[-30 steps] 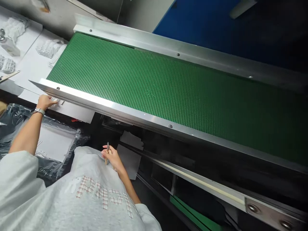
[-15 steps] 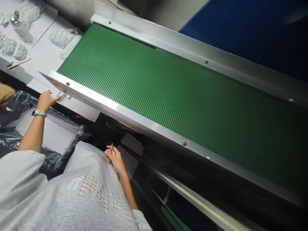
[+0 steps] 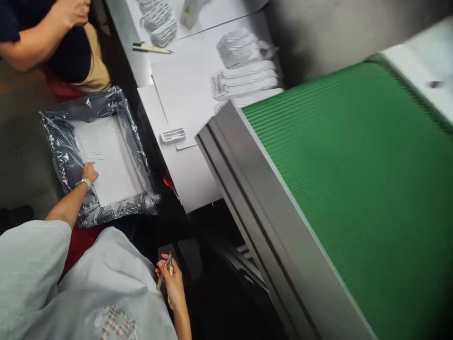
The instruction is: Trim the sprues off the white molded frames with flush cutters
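Note:
My left hand (image 3: pixel 90 173) is over the plastic-lined box (image 3: pixel 122 125), above the white sheet (image 3: pixel 113 165) inside it. Its fingers look drawn together, and whatever they may hold is hidden. Rows of small pale pieces (image 3: pixel 94 141) lie on that sheet, just beyond the hand. Down by my lap, my right hand (image 3: pixel 173 283) is closed around small nippers (image 3: pixel 170 268) with cream handles, their metal tips pointing up. A short bundle of small white parts (image 3: pixel 173 136) rests on the papered bench to the right of the box.
A green conveyor belt (image 3: pixel 354 189) with a metal side rail (image 3: pixel 262 208) fills the right. Stacks of white parts (image 3: pixel 244 78) lie on the white paper (image 3: pixel 187 75). Another cream-handled tool (image 3: pixel 152 48) is at the bench edge. A co-worker's arm (image 3: pixel 46 35) shows top left.
My left hand has moved from the bench beside the conveyor to the lined box. My view has swung left, bringing the box and a co-worker into sight. The right hand keeps the nippers.

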`<state>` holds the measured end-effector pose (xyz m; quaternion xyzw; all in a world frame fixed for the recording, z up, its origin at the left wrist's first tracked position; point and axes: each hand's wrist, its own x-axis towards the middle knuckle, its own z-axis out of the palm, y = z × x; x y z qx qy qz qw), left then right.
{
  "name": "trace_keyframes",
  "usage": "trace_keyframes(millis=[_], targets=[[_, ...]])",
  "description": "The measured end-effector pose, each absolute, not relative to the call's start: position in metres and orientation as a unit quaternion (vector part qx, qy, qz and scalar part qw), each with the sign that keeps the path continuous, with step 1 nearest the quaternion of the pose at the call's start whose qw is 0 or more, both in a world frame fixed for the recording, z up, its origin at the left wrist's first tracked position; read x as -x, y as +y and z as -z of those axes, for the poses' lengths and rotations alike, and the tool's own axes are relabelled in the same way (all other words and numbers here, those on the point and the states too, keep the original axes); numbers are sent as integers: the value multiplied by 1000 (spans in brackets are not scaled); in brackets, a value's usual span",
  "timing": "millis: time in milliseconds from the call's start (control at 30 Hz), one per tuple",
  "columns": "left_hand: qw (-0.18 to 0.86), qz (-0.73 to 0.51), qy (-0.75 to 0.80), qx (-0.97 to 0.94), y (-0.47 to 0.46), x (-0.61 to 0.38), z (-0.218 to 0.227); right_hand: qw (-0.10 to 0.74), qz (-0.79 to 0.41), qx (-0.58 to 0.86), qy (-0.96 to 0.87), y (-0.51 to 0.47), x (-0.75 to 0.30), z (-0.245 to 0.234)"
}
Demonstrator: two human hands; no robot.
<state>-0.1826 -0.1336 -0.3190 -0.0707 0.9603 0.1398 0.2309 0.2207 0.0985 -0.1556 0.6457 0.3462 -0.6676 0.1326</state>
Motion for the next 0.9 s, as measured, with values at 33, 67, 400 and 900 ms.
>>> trace_keyframes(millis=[33, 67, 400, 900], targets=[[235, -127, 962, 62, -138, 195, 329, 142, 662, -647, 350, 100, -220, 162], [238, -115, 963, 51, -142, 207, 340, 150, 657, -648, 354, 102, -220, 168], [293, -48, 955, -16, -153, 270, 403, 218, 565, -675, 422, 115, -267, 200], [346, -201, 916, -30, -118, 185, 358, 190, 614, -653, 400, 84, -244, 189]])
